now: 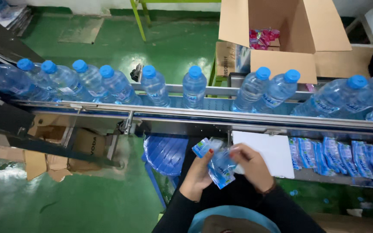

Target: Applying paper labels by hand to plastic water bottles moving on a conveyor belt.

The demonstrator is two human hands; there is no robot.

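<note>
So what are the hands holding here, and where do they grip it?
Both hands hold a small bunch of blue plastic label sleeves: the left hand at its left edge, the right hand at its right side.

Open gap just above the left grip (pixel 200 170) and right grip (pixel 252 166), below the conveyor rail (pixel 221 116). Beyond that rail, blocked by a row of water bottles (pixel 195 88), with one wider gap straight ahead. Right of the grips, hemmed by a white sheet (pixel 273 151) and stacked blue labels (pixel 346 157); left, by a blue stool (pixel 165 153).
</note>
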